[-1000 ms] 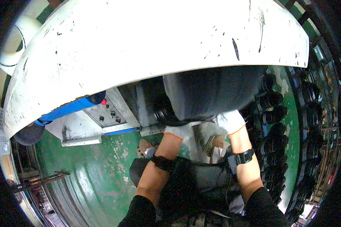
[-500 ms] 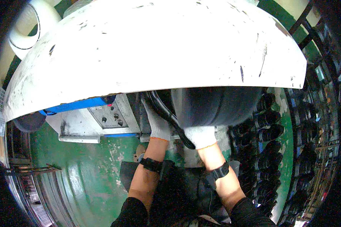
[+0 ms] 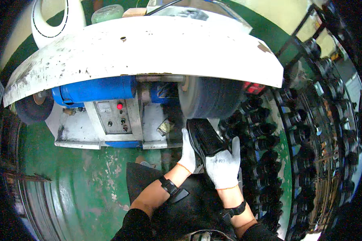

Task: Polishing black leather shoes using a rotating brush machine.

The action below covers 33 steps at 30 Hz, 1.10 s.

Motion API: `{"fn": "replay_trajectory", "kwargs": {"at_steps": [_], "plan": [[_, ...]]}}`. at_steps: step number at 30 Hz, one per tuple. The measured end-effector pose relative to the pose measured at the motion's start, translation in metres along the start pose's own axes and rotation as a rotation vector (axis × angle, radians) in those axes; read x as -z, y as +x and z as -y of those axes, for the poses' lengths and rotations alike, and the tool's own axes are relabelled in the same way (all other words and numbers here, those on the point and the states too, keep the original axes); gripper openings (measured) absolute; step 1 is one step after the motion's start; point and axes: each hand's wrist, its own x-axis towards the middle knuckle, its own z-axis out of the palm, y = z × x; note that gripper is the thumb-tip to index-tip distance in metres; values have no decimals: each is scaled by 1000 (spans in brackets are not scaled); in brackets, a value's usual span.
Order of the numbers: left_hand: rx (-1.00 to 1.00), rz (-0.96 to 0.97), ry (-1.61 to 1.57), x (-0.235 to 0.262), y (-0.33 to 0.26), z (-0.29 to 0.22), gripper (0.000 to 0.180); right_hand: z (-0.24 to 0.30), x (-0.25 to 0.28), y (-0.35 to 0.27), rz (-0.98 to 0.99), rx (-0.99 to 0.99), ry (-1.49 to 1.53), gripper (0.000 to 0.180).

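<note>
A black shoe (image 3: 205, 137) is held with its dark, textured sole facing up. My left hand (image 3: 188, 152), in a white knit glove, grips its left side. Across the near end lies my right hand (image 3: 224, 165), gloved alike, closed on the shoe with the thumb along its right side. Just beyond the shoe is a wide dark buffing wheel (image 3: 213, 97), its surface smeared as if spinning. I cannot make out whether shoe and wheel touch.
A scuffed white hood (image 3: 149, 50) arches over the wheel. Beneath it sit a blue motor (image 3: 104, 89), a smaller wheel (image 3: 34, 106) and a control panel (image 3: 116, 116) with a red button. Racks of black shoes (image 3: 265, 142) stand close on the right.
Both hands have come out from under the hood toward me with the shoe, whose sole now shows. The view has shifted, so more of the motor and panel is visible.
</note>
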Motion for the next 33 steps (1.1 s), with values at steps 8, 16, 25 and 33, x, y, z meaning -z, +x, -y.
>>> {"fn": "replay_trajectory", "kwargs": {"at_steps": [8,16,25,33], "plan": [[264,338,53,-110,-64,37,117,101,-6,-163,282,464,-1969,35],[120,913,350,-276,-162,136,100,214,16,-323,-576,863,-1921,27],[513,1242,606,-245,-185,215,85,423,-54,-480,-1193,1982,-2343,25],[654,937,714,-211,-168,221,70,544,-61,-541,-1706,1419,-2628,22]]}}
